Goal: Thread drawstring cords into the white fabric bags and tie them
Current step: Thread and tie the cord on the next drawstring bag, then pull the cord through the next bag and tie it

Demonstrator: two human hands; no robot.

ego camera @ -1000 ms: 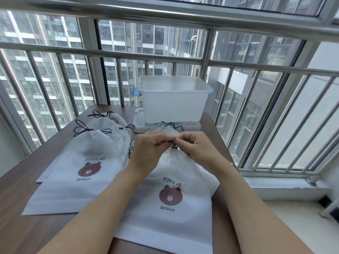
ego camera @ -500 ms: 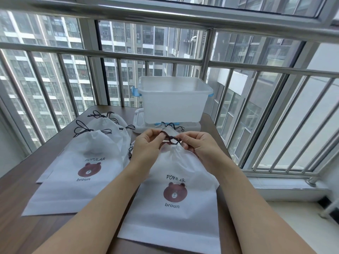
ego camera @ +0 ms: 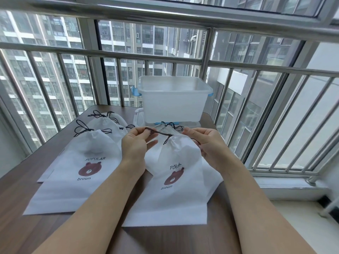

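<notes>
I have the dark brown drawstring cord (ego camera: 159, 133) pinched in my left hand (ego camera: 136, 143) at ten o'clock of the gathered neck of the white fabric bear-print bag (ego camera: 178, 180) and in my right hand (ego camera: 205, 142) at three o'clock. The bag lies on the brown wooden table (ego camera: 22, 189). If I pull unevenly, the knot may slip loose, or the thin fabric neck bunch and tear.

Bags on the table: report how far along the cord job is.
Done, by the look of it: the stack of bags on the left, each cinched with a tied dark cord. In hand: the front bag, its top gathered, with the left hand and right hand pinching its cord and pulling it sideways at a knot. Left: finishing that tie. More corded bags lie by the plastic box; their state is unclear.
</notes>
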